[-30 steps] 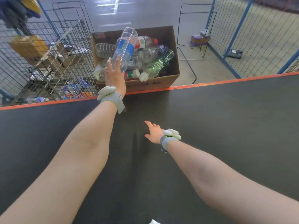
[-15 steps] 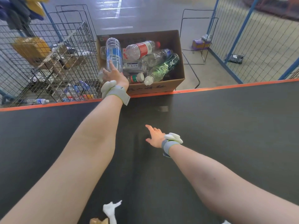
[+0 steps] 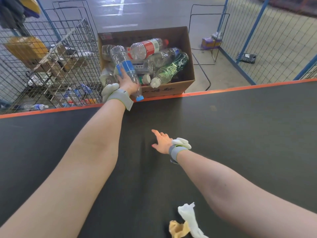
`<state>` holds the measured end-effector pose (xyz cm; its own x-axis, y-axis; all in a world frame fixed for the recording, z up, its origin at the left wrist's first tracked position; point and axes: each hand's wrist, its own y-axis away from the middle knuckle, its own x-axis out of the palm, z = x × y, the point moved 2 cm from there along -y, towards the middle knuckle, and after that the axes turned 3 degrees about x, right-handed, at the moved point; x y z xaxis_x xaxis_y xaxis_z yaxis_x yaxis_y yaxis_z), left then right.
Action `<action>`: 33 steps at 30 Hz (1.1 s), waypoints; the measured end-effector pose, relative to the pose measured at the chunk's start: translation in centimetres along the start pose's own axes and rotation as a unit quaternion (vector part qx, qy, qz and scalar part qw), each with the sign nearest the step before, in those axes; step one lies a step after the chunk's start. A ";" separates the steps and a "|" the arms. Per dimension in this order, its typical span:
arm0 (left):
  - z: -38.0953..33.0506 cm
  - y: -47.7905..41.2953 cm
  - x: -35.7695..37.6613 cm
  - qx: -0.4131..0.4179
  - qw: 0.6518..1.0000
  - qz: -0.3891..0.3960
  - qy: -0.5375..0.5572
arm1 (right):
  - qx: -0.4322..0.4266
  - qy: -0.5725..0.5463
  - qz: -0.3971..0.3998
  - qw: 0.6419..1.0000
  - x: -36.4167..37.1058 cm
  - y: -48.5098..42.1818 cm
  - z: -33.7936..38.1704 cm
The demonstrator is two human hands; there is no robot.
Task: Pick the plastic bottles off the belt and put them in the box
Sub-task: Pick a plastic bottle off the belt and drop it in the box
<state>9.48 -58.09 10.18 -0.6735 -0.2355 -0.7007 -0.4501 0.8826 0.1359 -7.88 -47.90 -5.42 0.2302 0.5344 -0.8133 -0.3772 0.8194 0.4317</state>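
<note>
Over the cardboard box, the left hand grips a clear ribbed bottle, blue label, blue cap toward the belt. Right hand hovers open-fingered nearer, above matte black rubber. Box print unreadable.

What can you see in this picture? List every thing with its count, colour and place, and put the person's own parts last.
cardboard box: one, brown, beyond the belt's far edge
bottles in box: several, clear and green, piled
held bottle: one, clear, blue label, over the box
belt: one, black, orange edge
scraps: two, white and tan, near edge of belt
wire cage: one, grey, left
left hand: grips held bottle
right hand: open, over belt
</note>
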 end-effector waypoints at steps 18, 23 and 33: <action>0.0 -2.3 0.7 0.025 0.970 -0.196 0.145 | -0.011 -0.010 0.004 1.000 0.2 -1.9 -0.3; -0.2 -3.6 0.2 -0.027 0.972 -0.199 0.119 | -0.015 -0.014 0.003 1.000 0.3 -2.7 -0.4; 1.7 -2.8 0.5 -0.023 0.983 -0.153 0.102 | -0.025 -0.019 0.006 0.999 0.6 -2.8 0.7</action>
<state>11.35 -59.97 8.24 -0.6034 -0.5676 -0.5601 -0.6729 0.7394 -0.0245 -6.05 -49.70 -6.88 0.2591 0.5519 -0.7927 -0.4245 0.8022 0.4198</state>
